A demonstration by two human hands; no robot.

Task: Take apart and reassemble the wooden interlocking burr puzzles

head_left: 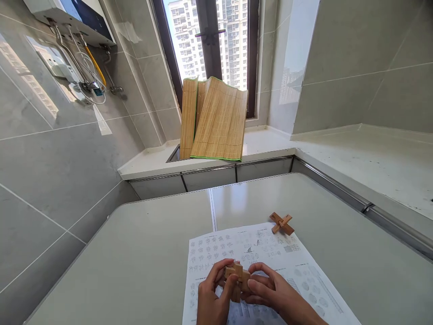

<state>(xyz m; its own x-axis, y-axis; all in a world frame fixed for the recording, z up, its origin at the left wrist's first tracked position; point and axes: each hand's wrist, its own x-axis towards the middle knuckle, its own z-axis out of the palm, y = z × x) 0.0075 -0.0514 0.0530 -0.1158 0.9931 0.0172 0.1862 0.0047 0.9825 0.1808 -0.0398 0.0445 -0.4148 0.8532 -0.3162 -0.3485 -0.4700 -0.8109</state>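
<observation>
Between both hands is a small wooden interlocking puzzle (237, 275) made of light brown notched pieces. My left hand (217, 291) pinches it from the left, thumb in front and index finger over the top. On the right side, the fingers of my right hand (269, 289) close round an end of a piece. How the pieces lock inside is hidden by the fingers. Under the hands lies a large white printed sheet (237, 243) with rows of small diagrams. A few more wooden pieces, joined in a cross (282, 224), rest at the sheet's upper right corner.
The sheet lies on a pale folding table (135, 243) with a seam down its middle. Beyond it, a folded bamboo mat (219, 119) leans on the white counter (264, 140) before the window. A water heater (72, 20) with hoses hangs at upper left.
</observation>
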